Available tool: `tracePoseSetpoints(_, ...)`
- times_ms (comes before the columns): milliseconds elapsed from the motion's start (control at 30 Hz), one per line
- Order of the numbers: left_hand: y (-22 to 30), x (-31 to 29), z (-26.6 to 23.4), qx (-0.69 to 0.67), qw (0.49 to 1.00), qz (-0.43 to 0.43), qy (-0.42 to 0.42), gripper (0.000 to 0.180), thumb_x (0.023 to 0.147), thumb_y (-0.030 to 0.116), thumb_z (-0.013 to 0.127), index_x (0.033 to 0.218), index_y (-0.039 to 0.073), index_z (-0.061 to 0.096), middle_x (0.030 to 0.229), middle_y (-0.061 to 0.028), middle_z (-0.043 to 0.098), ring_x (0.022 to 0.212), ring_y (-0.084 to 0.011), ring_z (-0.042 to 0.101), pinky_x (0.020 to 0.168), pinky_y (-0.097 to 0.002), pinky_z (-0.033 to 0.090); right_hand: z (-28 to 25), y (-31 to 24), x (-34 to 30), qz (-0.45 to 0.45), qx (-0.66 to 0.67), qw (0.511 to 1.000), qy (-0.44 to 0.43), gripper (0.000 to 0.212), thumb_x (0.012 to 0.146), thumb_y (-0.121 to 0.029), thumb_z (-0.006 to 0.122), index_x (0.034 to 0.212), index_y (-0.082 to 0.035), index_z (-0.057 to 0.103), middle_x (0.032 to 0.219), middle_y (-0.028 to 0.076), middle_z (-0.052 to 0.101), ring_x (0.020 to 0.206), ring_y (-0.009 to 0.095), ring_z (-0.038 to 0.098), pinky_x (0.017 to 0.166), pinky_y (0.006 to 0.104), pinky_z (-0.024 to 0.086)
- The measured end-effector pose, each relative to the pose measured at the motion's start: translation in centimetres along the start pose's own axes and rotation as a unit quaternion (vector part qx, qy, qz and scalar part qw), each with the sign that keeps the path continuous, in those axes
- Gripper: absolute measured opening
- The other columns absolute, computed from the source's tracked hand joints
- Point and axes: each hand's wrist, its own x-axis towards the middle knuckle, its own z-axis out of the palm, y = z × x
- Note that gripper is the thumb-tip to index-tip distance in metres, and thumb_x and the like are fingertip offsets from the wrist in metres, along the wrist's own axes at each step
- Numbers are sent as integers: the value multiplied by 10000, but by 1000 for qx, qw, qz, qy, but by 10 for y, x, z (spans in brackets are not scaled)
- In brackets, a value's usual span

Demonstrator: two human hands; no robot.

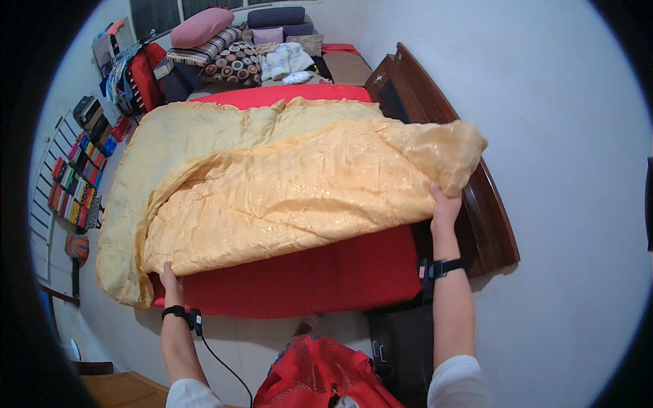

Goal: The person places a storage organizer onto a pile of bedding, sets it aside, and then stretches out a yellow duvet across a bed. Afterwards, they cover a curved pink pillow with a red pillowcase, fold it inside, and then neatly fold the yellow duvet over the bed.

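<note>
A shiny golden-yellow quilt (292, 194) lies across the bed, its near half folded back over the far half so that its paler underside shows at the left and back. My left hand (170, 276) is closed on the fold at its near left. Over by the headboard, my right hand (445, 207) grips the raised right end of the same fold, whose corner bulges up above the hand. Both thumbs lie on top; the other fingers are hidden beneath the cloth. Below the fold a red bedsheet (292, 282) shows along the near side of the bed.
A dark wooden headboard (491, 221) runs along the right, beside a white wall (564, 170). Close at my right stands a dark cabinet (398, 340). Stacked books (75, 178) and hanging clothes (126, 81) line the left. Cushions and a pink bolster (202, 27) are piled beyond the bed.
</note>
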Motion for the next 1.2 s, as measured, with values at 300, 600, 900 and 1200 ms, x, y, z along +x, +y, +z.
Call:
tracePoseSetpoints(300,-13,-28,-22,242,946,-213,-19,356,836,155,538,1175,58,489,1010,-114,579,801,-250,594,599,-349,487,-143,105,-78,265,-273,919,103,720,717,-50,704,1290,-27,269,1071,121,533,878,238,550,811,402,458)
tracePoseSetpoints(600,-28,-6,5,435,858,-249,-114,317,789,115,570,1075,47,452,809,-147,538,634,-266,566,516,-446,478,-114,152,-120,459,-360,805,-111,592,739,-60,644,1238,-112,330,812,96,537,564,179,520,446,309,437)
tracePoseSetpoints(900,-64,39,219,550,785,-142,-249,525,738,137,643,1194,46,399,992,-185,541,806,-295,590,651,-439,507,43,211,-13,256,-516,776,-255,680,745,-172,667,1317,-84,309,1154,248,550,1056,369,554,893,401,439)
tracePoseSetpoints(1200,-102,150,396,661,710,32,-242,958,763,135,663,1472,182,22,1224,-204,543,1076,-360,545,891,-426,439,157,292,141,241,-651,694,-191,827,787,-241,571,1459,-170,93,1114,265,579,969,398,594,840,443,467)
